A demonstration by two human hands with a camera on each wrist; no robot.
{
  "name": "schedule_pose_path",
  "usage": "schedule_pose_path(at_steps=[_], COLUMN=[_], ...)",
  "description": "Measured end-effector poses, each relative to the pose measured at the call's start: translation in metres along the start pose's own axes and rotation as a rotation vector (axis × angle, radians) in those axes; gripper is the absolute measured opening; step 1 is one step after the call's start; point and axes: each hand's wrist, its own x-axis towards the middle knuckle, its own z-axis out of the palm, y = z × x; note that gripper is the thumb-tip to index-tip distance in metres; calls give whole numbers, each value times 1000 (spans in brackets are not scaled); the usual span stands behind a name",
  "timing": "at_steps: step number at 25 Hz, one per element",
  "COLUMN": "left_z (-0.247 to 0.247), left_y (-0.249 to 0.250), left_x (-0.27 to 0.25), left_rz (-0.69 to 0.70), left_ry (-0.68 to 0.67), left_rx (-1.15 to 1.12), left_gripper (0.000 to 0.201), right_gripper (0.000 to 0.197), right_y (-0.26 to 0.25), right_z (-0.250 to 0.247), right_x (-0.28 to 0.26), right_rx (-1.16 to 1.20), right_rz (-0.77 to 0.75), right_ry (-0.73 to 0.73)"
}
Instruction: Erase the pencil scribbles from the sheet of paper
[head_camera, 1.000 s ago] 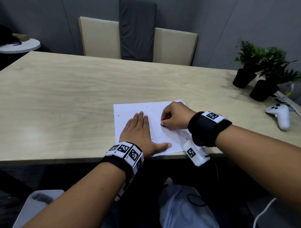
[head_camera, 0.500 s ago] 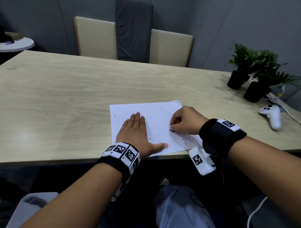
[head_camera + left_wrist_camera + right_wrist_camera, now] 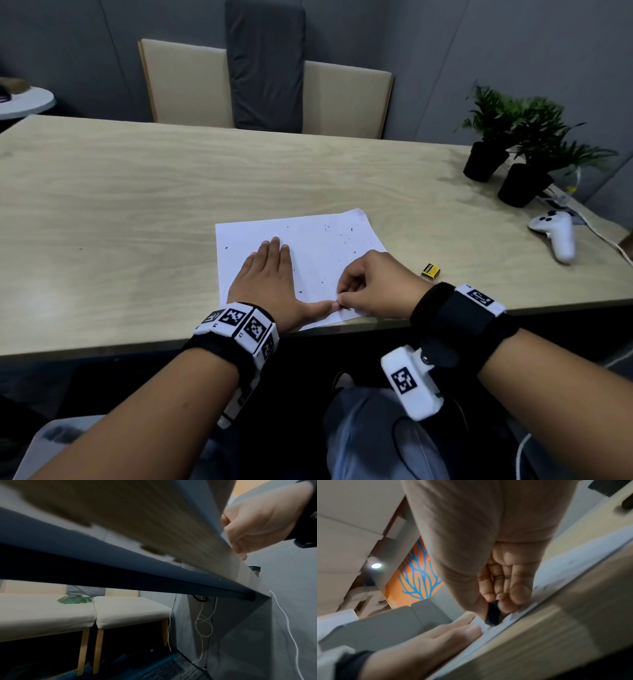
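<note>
A white sheet of paper [image 3: 318, 253] lies near the table's front edge, dotted with dark eraser crumbs. My left hand [image 3: 270, 277] lies flat on its left half, fingers straight, thumb stretched toward the right hand. My right hand [image 3: 373, 287] is curled at the sheet's near edge, just beside that thumb. In the right wrist view its fingers [image 3: 505, 588] pinch a small dark eraser [image 3: 493, 614] against the paper [image 3: 565, 572]. The left wrist view shows my right hand [image 3: 260, 520] above the table's edge [image 3: 154, 566]; the left hand is out of that view.
A small yellow-and-black eraser sleeve [image 3: 431, 270] lies right of the sheet. Farther right are a white game controller [image 3: 556, 233], a cable and two potted plants [image 3: 507, 144]. Chairs [image 3: 263, 85] stand behind the wooden table [image 3: 137, 205].
My right hand has slid from the sheet's middle toward its near edge, close to my left thumb. The yellow sleeve it hid now shows. My left hand has stayed flat.
</note>
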Motion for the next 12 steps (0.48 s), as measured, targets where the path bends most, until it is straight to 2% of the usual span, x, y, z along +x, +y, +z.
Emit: schedule_pose_path(at_steps=[1,7,10,12], left_z=[0,0,0,0], left_y=[0,-1,-2,-1], left_x=[0,0,-1,0], left_rz=[2,2,3,3], left_ry=[-1,-5,3,4], left_rx=[2,-5,-1,-2], left_gripper=[134,132,131,131], right_gripper=[2,6,4,3], right_y=[2,42,40,35], right_z=[1,-33,-33,-24], right_x=[-2,-2,-13,-18], right_rx=[7,-121,100,135], right_rz=[5,142,125,77], right_ry=[-3,194,204,168])
